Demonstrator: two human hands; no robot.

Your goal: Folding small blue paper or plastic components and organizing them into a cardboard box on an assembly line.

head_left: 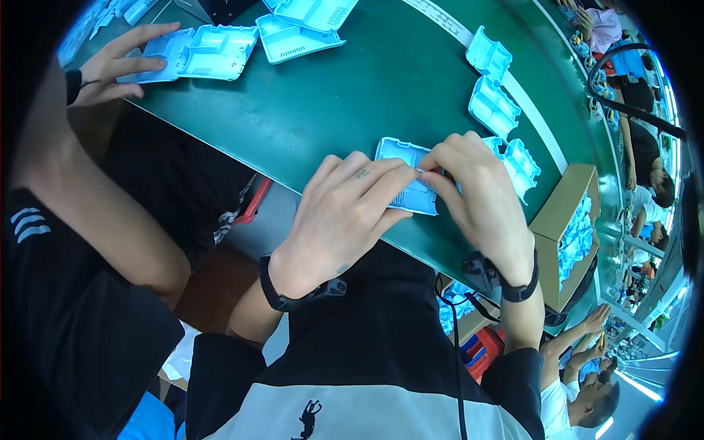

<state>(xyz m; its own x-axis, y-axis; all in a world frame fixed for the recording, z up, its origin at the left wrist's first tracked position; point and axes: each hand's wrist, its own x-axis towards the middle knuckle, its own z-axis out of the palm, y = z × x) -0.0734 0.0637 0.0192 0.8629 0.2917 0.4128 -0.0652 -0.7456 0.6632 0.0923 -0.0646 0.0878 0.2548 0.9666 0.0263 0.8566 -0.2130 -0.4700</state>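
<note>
A light-blue plastic shell (419,200) rests on the green table close to its near edge. My left hand (345,216) is closed on the shell's left side, its fingers over the top and its thumb along the near edge. Above the shell's right part, my right hand (480,194) pinches thumb and forefinger together. A tiny pale bit shows at those fingertips, too small to name. Both hands cover much of the shell's inside. Right of my right hand lie more blue shells (521,167), and a vented shell (495,106) sits farther back.
A cardboard box (565,220) of blue parts stands at the right. On the left a co-worker's hand (110,66) touches a blue shell (218,53), near stacked shells (301,37). A black cable (458,352) hangs by my right arm. Other people sit far right.
</note>
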